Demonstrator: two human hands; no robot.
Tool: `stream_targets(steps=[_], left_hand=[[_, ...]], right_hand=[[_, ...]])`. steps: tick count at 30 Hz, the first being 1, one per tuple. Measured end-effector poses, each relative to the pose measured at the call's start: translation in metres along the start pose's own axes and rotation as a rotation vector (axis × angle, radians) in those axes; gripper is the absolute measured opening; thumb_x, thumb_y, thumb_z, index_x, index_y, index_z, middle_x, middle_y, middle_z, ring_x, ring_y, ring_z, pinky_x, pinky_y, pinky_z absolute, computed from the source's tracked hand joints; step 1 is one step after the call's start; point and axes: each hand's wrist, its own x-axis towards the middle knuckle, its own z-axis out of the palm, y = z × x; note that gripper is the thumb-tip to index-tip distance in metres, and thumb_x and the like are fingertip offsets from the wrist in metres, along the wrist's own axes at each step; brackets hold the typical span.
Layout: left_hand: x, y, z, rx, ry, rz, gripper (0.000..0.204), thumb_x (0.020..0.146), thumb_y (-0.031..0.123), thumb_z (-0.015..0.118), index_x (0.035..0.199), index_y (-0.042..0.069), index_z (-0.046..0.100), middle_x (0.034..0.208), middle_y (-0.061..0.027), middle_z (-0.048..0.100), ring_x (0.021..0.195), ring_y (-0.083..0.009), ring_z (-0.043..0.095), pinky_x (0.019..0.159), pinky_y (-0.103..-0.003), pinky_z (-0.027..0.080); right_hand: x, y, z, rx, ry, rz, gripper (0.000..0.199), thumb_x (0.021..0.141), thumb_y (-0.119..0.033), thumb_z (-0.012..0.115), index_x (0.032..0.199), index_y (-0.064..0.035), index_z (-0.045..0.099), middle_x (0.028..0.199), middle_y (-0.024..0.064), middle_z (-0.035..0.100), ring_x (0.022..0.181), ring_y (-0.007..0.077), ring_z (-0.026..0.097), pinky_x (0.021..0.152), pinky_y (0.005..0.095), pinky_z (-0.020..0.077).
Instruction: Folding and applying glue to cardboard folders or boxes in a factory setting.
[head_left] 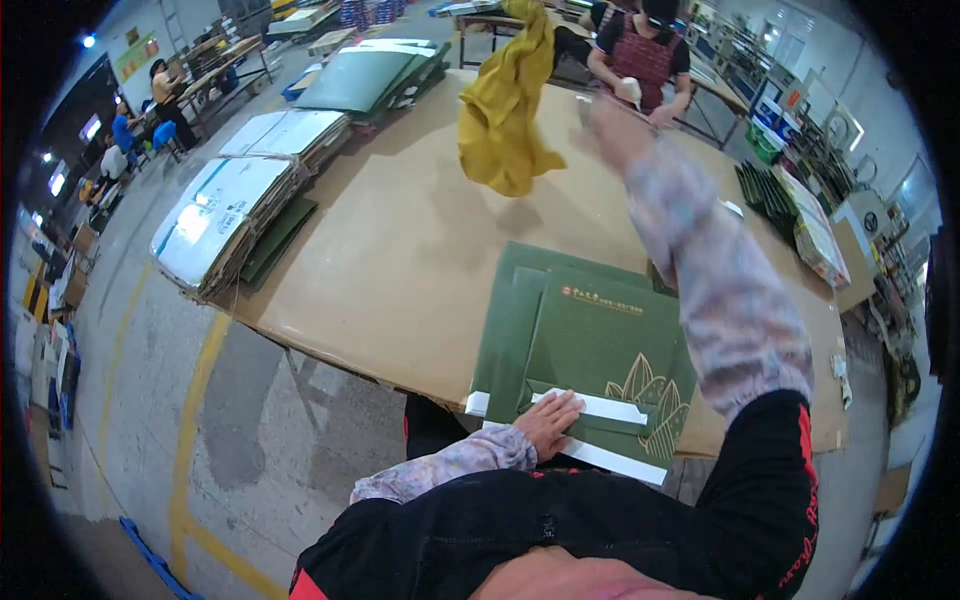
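My left hand (550,422) lies flat, fingers stretched, at the table's near edge. It presses on the folded end of a flat green paper bag (590,335), beside a white strip (605,408). Gold petal outlines decorate the bag, and more green sheets (507,300) lie under it. My right arm reaches far across the table. Motion smears my right hand (618,130), so its fingers cannot be made out. Left of that hand a mustard-yellow cloth (508,120) hangs in the air above the tabletop, apart from the hand as far as I see.
Tied bundles of white-and-green sheets (240,190) stack along the table's left side, with green sheets (365,80) behind them. Dark green folded pieces (768,205) lie at the right edge. Opposite me a person in a red apron (648,60) works at the brown-covered table (400,250).
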Motion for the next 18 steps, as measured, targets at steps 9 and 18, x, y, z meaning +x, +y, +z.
stream_targets(steps=[9,18], left_hand=[[0.002,0.004,-0.001,0.017,-0.002,-0.014,0.064,0.084,0.026,0.059,0.137,0.001,0.035,0.148,-0.0143,0.031,0.140,-0.0316,0.023,0.114,-0.047,0.017],[-0.002,0.004,0.017,-0.031,0.057,0.008,0.065,0.081,0.023,0.060,0.138,0.003,0.036,0.147,-0.0132,0.033,0.140,-0.0322,0.025,0.115,-0.047,0.018]], right_hand=[[-0.371,-0.053,0.108,0.312,-0.295,0.439,0.074,0.073,-0.021,0.075,0.134,0.0014,0.040,0.141,0.0235,0.036,0.128,0.0392,0.037,0.106,0.0419,0.0332],[-0.486,-0.121,0.106,0.672,-0.056,0.882,0.088,0.071,-0.009,0.075,0.143,0.0020,0.026,0.131,0.0259,0.045,0.114,0.0384,0.049,0.097,0.0416,0.0409]])
